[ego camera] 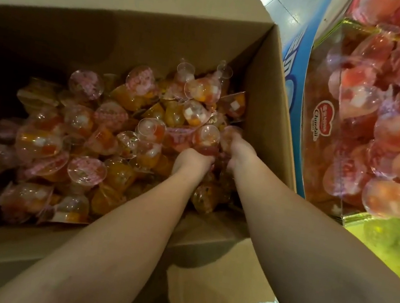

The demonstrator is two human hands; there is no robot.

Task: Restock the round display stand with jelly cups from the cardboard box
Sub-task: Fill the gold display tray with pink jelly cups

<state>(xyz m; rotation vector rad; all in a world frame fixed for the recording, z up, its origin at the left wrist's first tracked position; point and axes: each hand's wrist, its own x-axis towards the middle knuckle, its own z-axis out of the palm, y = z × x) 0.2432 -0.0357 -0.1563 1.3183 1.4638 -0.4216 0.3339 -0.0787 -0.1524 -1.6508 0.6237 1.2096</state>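
Both arms are down in the cardboard box (270, 89) now, reaching into the far right corner of the heap of jelly cups (84, 137). The left hand (192, 162) is buried knuckle-deep, fingers curled under and apparently closing on a cup or two, though the fingertips are hidden in the pile. The right hand (237, 145) sits just beside it, close against the box's right wall, its grip wrapped round a cup at the tips as far as I can see; exactly what it pinches is hard to tell.

How far along? My read is somewhere in the middle. The box has plenty left, a loose layer of orange and red cups covering most of the bottom, with bare cardboard showing along the left and far sides. The round display stand (324, 159), right next to the box, is already heaped high with pink and red cups behind its clear wall. So a good deal is in, and many handfuls remain.

Room to move: the box wall stands between the hands and the stand, so any load must lift clear of that edge before swinging right. The near flap (220, 274) hangs open under the forearms. Space above the box looks free.
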